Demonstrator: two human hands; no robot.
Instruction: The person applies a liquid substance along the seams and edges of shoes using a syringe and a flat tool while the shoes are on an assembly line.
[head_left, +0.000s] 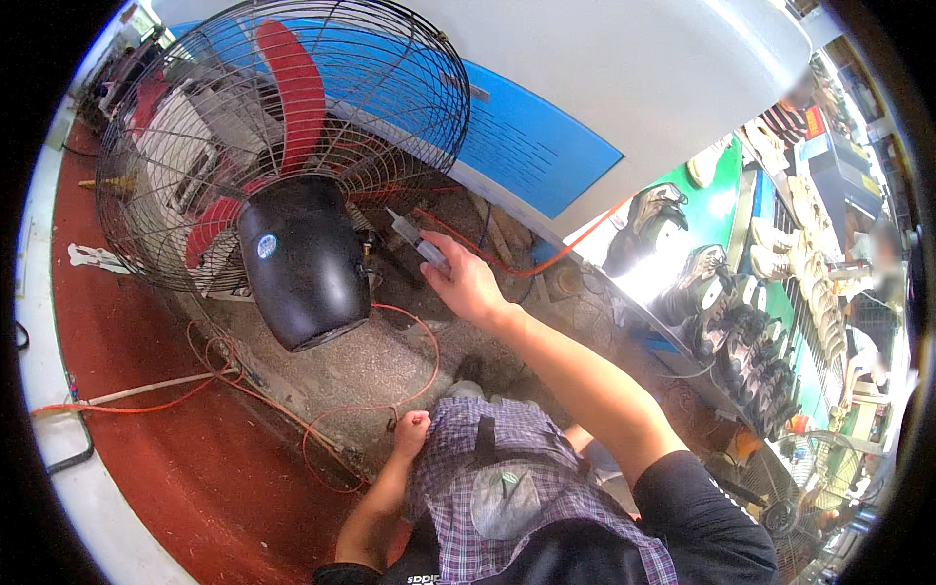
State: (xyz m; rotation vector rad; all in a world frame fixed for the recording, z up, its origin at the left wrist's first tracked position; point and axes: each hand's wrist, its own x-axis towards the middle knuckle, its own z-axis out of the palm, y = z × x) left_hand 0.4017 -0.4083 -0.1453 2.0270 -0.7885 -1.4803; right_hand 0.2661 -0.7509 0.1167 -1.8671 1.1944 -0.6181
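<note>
My right hand (463, 278) is closed around a clear plastic syringe (409, 234), its thin tip slanting up and to the left. The syringe is just right of the black motor housing (302, 258) of a large fan, near a small brass-coloured fitting (367, 255) on the housing's side; I see a gap between them. Low by my checked apron (487, 439), my left hand (413, 429) is curled into a fist. What it holds, if anything, is hidden.
The fan's wire cage (444, 97) and red blade (292, 88) fill the upper left. An orange hose (429, 351) loops across the concrete floor. A white and blue cabinet (546, 156) stands ahead. Shoes (707, 283) line a green conveyor (717, 195) at right, with another fan (785, 512) below.
</note>
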